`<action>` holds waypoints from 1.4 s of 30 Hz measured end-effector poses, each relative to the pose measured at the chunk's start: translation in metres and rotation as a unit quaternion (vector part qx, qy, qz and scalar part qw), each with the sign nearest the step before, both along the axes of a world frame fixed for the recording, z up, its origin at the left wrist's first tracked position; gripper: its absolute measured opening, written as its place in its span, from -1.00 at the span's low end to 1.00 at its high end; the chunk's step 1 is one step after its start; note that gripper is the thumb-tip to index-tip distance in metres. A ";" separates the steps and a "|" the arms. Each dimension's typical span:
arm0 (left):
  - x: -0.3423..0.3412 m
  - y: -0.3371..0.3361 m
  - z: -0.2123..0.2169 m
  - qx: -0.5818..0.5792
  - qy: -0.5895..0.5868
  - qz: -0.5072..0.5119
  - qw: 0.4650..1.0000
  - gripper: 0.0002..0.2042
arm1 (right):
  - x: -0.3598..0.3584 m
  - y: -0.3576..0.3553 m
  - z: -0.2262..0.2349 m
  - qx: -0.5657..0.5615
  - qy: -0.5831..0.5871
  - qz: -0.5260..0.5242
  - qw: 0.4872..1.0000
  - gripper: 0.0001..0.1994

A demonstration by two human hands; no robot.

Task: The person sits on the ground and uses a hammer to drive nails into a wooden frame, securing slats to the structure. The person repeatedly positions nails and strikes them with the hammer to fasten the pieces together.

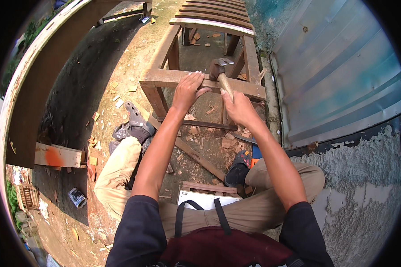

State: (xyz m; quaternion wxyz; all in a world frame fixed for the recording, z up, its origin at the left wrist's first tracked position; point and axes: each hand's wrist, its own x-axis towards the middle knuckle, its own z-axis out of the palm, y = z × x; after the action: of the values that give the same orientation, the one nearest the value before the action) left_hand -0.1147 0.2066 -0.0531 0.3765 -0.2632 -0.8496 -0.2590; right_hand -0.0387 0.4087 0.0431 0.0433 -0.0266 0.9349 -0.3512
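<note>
My left hand lies flat over the front rail of a brown wooden bench frame, with fingers stretched across the top and thumb apart. To its right, my right hand is wrapped round the pale wooden handle of a hammer. The hammer's dark, rusty head, with a shiny metal edge, is over the rail, just right of my left fingers. Whether the head touches the wood I cannot tell. Several slats cross the far part of the frame; its near part has none.
A corrugated metal sheet and rough wall close off the right. Between my legs are a loose wooden strip and a white-topped seat. Wood chips litter the ground. A large board rises at left, near a crumpled can.
</note>
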 end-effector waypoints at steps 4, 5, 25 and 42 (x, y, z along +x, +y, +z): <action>0.005 0.000 0.002 0.019 -0.005 0.018 1.000 -0.53 | 0.000 -0.003 0.007 -0.031 -0.057 -0.014 0.998 -0.40; 0.004 0.002 0.000 0.015 0.000 0.015 1.000 -0.53 | -0.001 0.001 0.002 -0.017 -0.030 -0.011 0.999 -0.40; 0.008 -0.001 0.010 -0.060 -0.037 0.041 0.997 -0.47 | 0.026 -0.012 0.015 -0.065 0.147 -0.070 0.985 -0.43; 0.013 0.002 0.000 0.037 -0.040 0.025 0.998 -0.50 | 0.020 -0.022 0.004 -0.051 0.078 -0.067 0.993 -0.44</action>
State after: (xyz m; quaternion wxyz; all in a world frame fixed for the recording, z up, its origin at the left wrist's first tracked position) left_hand -0.1020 0.2087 -0.0531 0.3584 -0.2172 -0.8601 -0.2908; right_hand -0.0183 0.3869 0.0469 -0.0547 0.0062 0.9161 -0.3971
